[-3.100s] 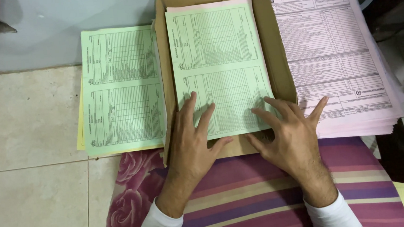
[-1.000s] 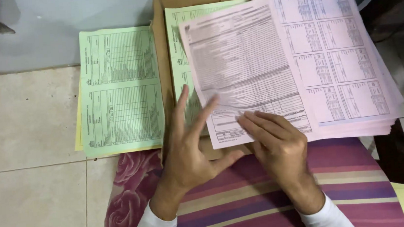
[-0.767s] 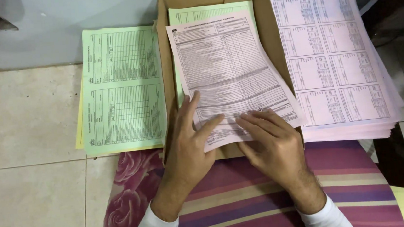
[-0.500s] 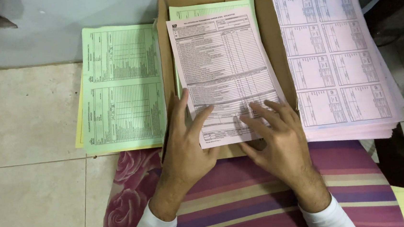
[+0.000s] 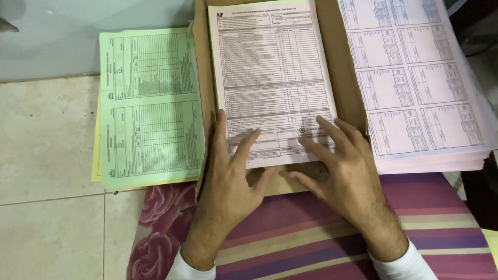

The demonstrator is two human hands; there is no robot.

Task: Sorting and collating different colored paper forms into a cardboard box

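A pale pink printed form [image 5: 270,67] lies face up on top of the paper pile inside an open cardboard box [image 5: 345,79]. My left hand [image 5: 231,180] rests flat on the sheet's near left corner, fingers spread. My right hand [image 5: 340,168] lies flat on its near right corner, fingers apart as well. Neither hand grips anything. The green sheets under the pink form are hidden.
A stack of green forms [image 5: 148,106] with yellow sheets beneath lies left of the box on the tiled floor [image 5: 32,175]. A thick stack of pink forms [image 5: 416,79] lies to the right. A striped and floral cloth [image 5: 304,242] covers my lap below the box.
A pink sheet came off the right stack and across into the box, covering the green sheet. Both hands have now flattened it square on the pile.
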